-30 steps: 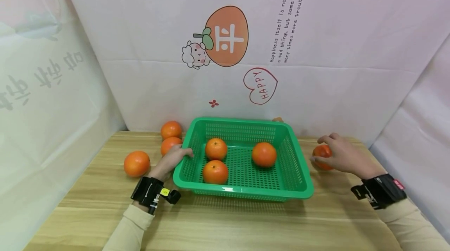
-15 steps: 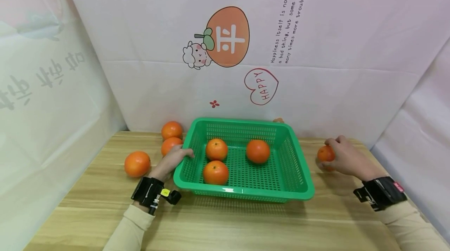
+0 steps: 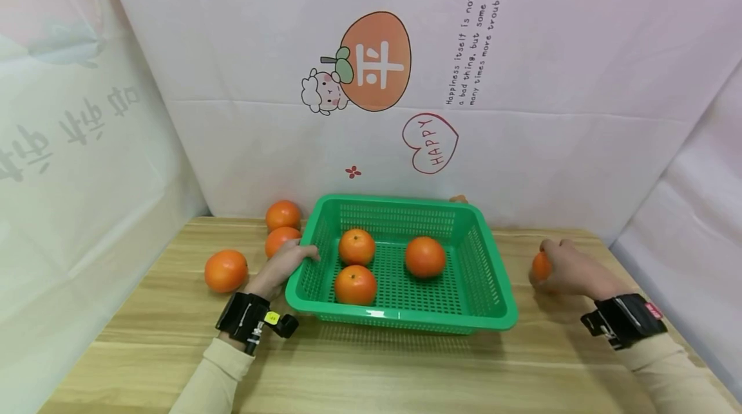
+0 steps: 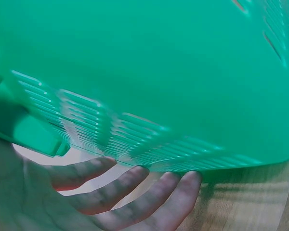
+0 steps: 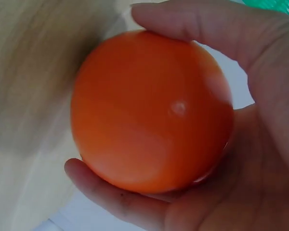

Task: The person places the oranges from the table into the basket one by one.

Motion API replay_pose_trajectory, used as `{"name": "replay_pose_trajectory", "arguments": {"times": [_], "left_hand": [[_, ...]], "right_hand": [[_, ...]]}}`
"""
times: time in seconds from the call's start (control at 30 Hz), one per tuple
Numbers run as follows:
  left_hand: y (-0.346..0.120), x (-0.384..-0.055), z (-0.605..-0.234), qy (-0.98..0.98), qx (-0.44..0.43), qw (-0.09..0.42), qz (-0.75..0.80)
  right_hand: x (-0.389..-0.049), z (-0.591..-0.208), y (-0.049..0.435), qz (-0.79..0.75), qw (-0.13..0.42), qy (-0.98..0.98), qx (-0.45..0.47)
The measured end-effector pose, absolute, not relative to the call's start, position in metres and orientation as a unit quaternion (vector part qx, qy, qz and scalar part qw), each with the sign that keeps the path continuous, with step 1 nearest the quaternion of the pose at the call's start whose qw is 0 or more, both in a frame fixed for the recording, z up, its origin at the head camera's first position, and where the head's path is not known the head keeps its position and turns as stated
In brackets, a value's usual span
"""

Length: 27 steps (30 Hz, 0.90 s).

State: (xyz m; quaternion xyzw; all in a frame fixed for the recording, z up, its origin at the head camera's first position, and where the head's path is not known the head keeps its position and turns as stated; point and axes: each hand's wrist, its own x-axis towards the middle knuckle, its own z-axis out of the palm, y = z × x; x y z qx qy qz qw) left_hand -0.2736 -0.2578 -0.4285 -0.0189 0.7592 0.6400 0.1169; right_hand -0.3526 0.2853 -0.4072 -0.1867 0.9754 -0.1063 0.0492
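In the head view my left hand (image 3: 283,266) grips the left rim of a green plastic basket (image 3: 406,319), thumb over the edge. The left wrist view shows its fingers (image 4: 149,197) against the slotted outer wall. Three oranges lie inside: two on the left, one (image 3: 426,257) right of the middle. To the right of the basket, my right hand (image 3: 576,272) holds another orange (image 3: 542,266) low at the table. Thumb and fingers curl round this orange (image 5: 149,110) in the right wrist view; part of its far side is hidden by the palm.
Left of the basket are three more oranges: one at the back (image 3: 283,216), one behind my left hand (image 3: 281,241), one farther left (image 3: 226,270). A printed white cloth (image 3: 261,143) hangs behind the wooden table (image 3: 371,375), with white sheets on both sides.
My right hand has closed round the orange at the right, which has shifted slightly right and nearer. The right-hand orange in the basket has rolled a little left. The left hand stays put.
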Motion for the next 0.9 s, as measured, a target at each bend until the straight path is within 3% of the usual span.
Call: {"name": "replay_pose_trajectory", "arguments": {"times": [0.9], "left_hand": [[-0.257,-0.274,-0.429,0.760,-0.019,0.106,0.641]], "right_hand": [[-0.361,-0.432,0.296,-0.114,-0.033,0.975,-0.187]]}}
